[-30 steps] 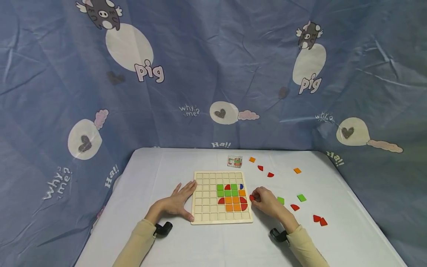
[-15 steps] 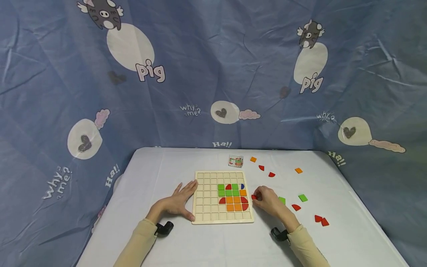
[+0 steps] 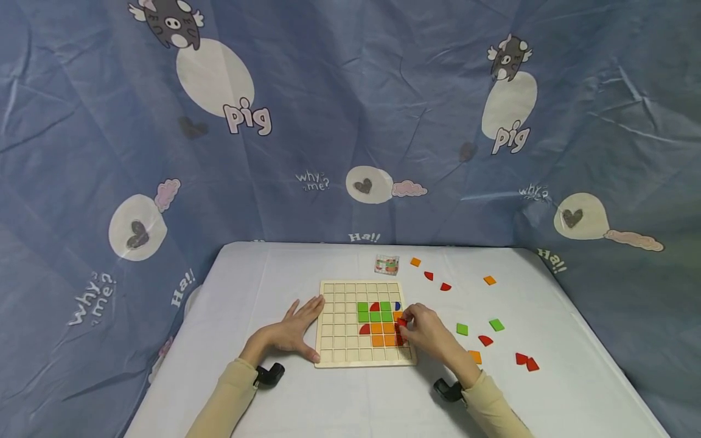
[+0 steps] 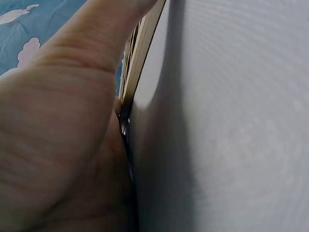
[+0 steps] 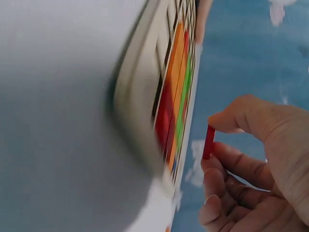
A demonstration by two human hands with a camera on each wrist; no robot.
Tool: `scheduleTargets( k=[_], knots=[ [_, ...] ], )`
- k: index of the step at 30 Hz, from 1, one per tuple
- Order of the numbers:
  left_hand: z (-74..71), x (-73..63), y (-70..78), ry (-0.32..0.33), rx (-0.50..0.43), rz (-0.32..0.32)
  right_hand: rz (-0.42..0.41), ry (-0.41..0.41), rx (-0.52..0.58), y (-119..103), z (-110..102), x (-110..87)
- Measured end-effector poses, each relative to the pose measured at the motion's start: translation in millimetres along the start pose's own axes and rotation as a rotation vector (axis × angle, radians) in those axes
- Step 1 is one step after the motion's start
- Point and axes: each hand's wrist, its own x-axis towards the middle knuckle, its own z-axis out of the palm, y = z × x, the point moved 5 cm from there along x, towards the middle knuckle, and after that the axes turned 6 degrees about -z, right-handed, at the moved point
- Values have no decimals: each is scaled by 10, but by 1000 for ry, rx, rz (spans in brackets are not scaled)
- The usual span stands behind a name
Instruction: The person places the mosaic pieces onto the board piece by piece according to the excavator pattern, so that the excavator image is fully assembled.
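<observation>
My right hand pinches a small red tile between thumb and fingers, over the right edge of the wooden grid board. In the right wrist view the tile is edge-on. Beneath it in the head view, the hand partly covers the red and orange tiles of the rightmost filled column. Fingers spread, my left hand rests along the board's left side, the thumb at its lower corner. Set in the grid are green squares, orange squares, red quarter-rounds and a small blue piece.
Loose tiles lie right of the board: green squares, orange squares and several red quarter-rounds. Behind the board lies a small printed card. A blue patterned cloth hangs behind the white table.
My right hand has moved left with the red tile, from beside the board to over its right edge, uncovering an orange square on the table. My left hand stays in place.
</observation>
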Motion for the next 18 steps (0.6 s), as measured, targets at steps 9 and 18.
scheduleTargets(
  k=[9, 18],
  knots=[
    [-8, 33, -13, 10, 29, 7, -227, -126, 9, -540, 402, 21],
    [13, 40, -11, 6, 31, -1, -228, -198, 44, -620, 574, 48]
  ],
)
